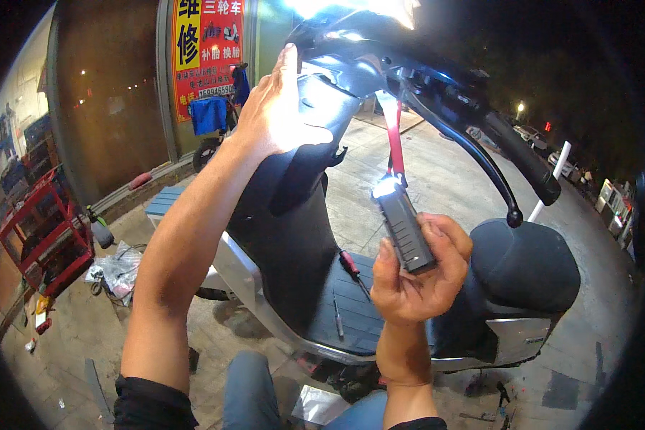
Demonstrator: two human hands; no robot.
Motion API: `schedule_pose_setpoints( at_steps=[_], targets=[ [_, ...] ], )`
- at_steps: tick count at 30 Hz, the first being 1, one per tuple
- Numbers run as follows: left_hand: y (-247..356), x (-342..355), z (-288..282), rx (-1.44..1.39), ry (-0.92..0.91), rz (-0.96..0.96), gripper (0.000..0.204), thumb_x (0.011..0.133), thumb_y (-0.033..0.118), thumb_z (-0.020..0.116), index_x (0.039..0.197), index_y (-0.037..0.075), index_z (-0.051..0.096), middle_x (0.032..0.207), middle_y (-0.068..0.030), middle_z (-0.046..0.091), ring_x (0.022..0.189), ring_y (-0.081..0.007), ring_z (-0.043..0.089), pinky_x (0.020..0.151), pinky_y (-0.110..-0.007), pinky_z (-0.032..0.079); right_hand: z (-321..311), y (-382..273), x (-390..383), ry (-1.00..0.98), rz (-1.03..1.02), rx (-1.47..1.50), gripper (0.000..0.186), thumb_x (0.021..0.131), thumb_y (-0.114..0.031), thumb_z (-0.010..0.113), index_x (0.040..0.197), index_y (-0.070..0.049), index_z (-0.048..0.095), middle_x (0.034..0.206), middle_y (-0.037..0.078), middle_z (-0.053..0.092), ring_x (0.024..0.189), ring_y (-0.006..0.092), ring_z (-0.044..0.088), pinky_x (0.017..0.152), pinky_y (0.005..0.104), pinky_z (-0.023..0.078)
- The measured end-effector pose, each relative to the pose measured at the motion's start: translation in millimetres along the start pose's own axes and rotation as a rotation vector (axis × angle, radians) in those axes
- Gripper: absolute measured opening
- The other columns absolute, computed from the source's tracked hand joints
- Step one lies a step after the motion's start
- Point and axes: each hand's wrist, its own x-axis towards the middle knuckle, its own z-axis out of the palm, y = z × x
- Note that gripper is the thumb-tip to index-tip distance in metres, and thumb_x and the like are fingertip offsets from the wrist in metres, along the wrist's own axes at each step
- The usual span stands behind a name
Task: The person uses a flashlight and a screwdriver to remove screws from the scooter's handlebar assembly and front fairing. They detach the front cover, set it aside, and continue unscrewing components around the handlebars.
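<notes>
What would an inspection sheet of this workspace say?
Surface: ridged scooter footboard, carrying a red-and-black-handled screwdriver and a slimmer screwdriver.
Job's things: lit black flashlight; scooter's front panel, brightly lit.
Clutter: clear plastic bag on the ground, left.
Hands: left hand open against the front panel; right hand gripping the flashlight.
Cables: dark cord-like strands by the bag; details unclear.
Surroundings: red rack, red-and-yellow wall sign; dark sky.

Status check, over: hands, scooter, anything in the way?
Left hand open against scooter front. Right hand gripping lit lamp. Scooter front brightly lit. Red-handled screwdriver on footboard, apparently not blocking either hand.
</notes>
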Motion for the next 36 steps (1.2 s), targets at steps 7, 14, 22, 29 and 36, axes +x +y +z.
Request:
schedule_pose_setpoints(
  at_steps=[7,14,22,29,36],
  targets=[
    [-12.7,-9.5,7.3,-0.086,-0.114,-0.135,0.126,0.065,0.055,0.087,0.156,0.001,0.019,0.156,-0.0248,0.034,0.142,-0.0404,0.039,0.115,-0.048,0.036,15.3,-4.6,3.4,0.075,0.037,-0.032,0.053,0.079,-0.003,0.077,0.124,-0.002,0.050,0.118,0.019,0.053,0.105,0.0248,0.060,0.088,0.0302,0.055],
    [-26.2,-19.8,25.7,-0.078,0.208,0.083,0.109,0.062,0.055,0.086,0.141,-0.006,0.041,0.131,-0.0265,0.056,0.115,-0.0439,0.060,0.100,-0.048,0.047,26.9,-9.7,7.0,0.011,0.020,-0.137,0.053,0.083,0.000,0.072,0.128,-0.001,0.045,0.122,0.020,0.051,0.103,0.0253,0.061,0.091,0.0326,0.056],
    [-30.0,-20.4,28.9,-0.089,0.249,0.071,0.100,0.065,0.052,0.087,0.138,-0.004,0.049,0.129,-0.0249,0.059,0.115,-0.0415,0.061,0.101,-0.049,0.047,42.1,-16.1,2.8,0.013,0.018,-0.167,0.051,0.085,0.000,0.069,0.130,0.001,0.046,0.125,0.021,0.051,0.107,0.0241,0.060,0.093,0.0338,0.055],
    [-28.6,-18.1,28.9,-0.064,0.192,0.021,0.089,0.069,0.040,0.088,0.137,-0.001,0.050,0.129,-0.0233,0.059,0.115,-0.0410,0.061,0.101,-0.045,0.049,49.7,-16.6,-4.3,-0.085,0.038,-0.263,0.055,0.082,-0.003,0.070,0.129,-0.008,0.042,0.124,0.020,0.048,0.108,0.0253,0.059,0.096,0.0332,0.054],
    [-29.3,-20.9,35.8,-0.072,0.296,0.039,0.072,0.070,0.028,0.086,0.129,-0.002,0.057,0.122,-0.0206,0.064,0.115,-0.0385,0.062,0.101,-0.045,0.047,55.2,-14.7,-5.2,-0.075,0.029,-0.299,0.055,0.081,-0.005,0.070,0.128,-0.010,0.043,0.121,0.019,0.049,0.103,0.0241,0.059,0.090,0.0335,0.055]
  ],
)
